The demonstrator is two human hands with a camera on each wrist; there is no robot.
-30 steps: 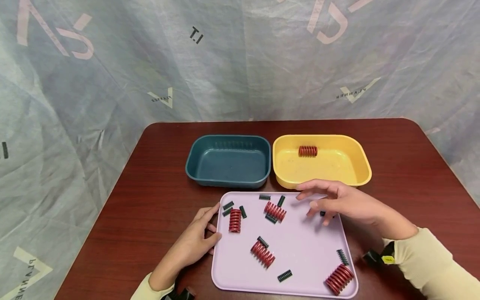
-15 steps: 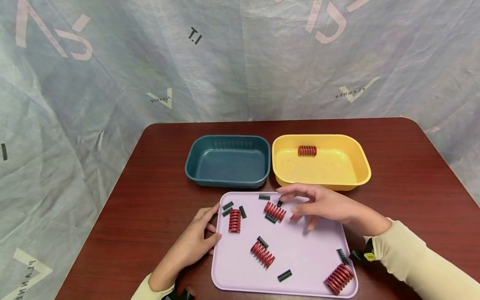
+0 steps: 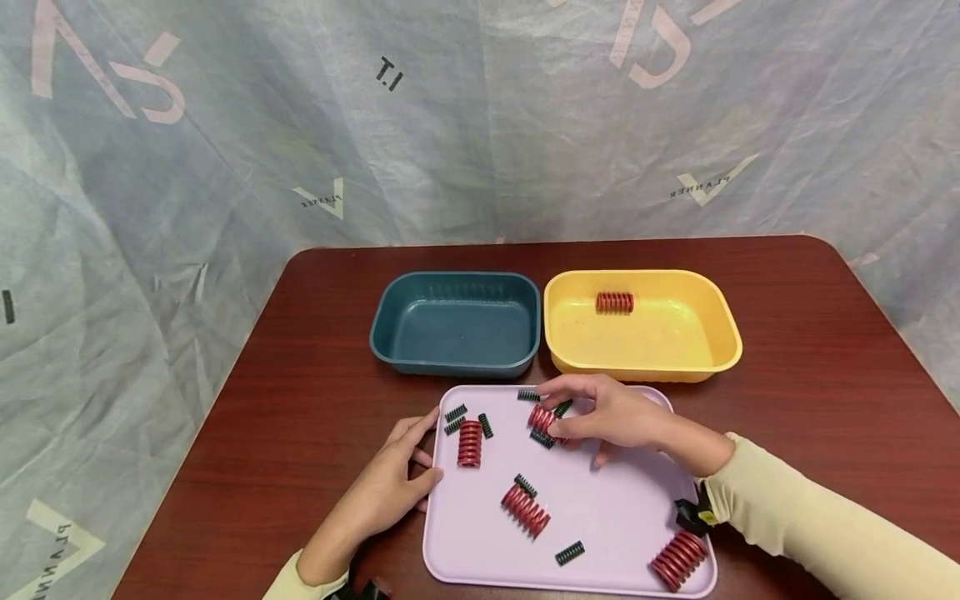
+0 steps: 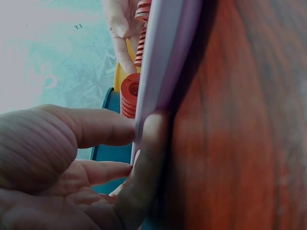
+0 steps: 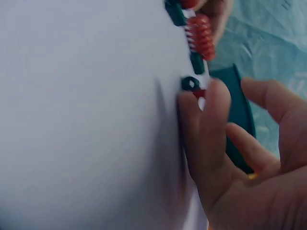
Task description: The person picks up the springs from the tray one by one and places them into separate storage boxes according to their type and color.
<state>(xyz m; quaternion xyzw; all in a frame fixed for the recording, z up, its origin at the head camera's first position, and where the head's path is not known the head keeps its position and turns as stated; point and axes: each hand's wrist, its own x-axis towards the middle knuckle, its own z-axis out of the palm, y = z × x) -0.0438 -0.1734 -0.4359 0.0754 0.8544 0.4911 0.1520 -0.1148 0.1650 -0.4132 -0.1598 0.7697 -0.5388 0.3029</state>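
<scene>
On the lilac tray (image 3: 600, 500) lie several large red springs and several small dark green springs. My left hand (image 3: 397, 471) holds the tray's left edge; in the left wrist view the thumb (image 4: 103, 127) is at the rim and a finger (image 4: 148, 163) lies along its underside. Over the tray's upper middle, my right hand (image 3: 618, 412) spreads thumb and fingers about a red spring (image 3: 542, 417), partly covering it. Small green springs (image 3: 541, 438) lie against this spring. In the right wrist view the fingers (image 5: 213, 120) stand apart.
Behind the tray stand a dark teal bin (image 3: 457, 367) and a yellow bin (image 3: 645, 367), side by side. One red spring (image 3: 615, 302) lies in the yellow bin. Another red spring (image 3: 678, 560) sits in the tray's near right corner, by the right wrist camera (image 3: 693, 512).
My right hand has moved left and slightly nearer across the tray, from its upper right to the red spring at the upper middle. The left hand stays at the tray's edge.
</scene>
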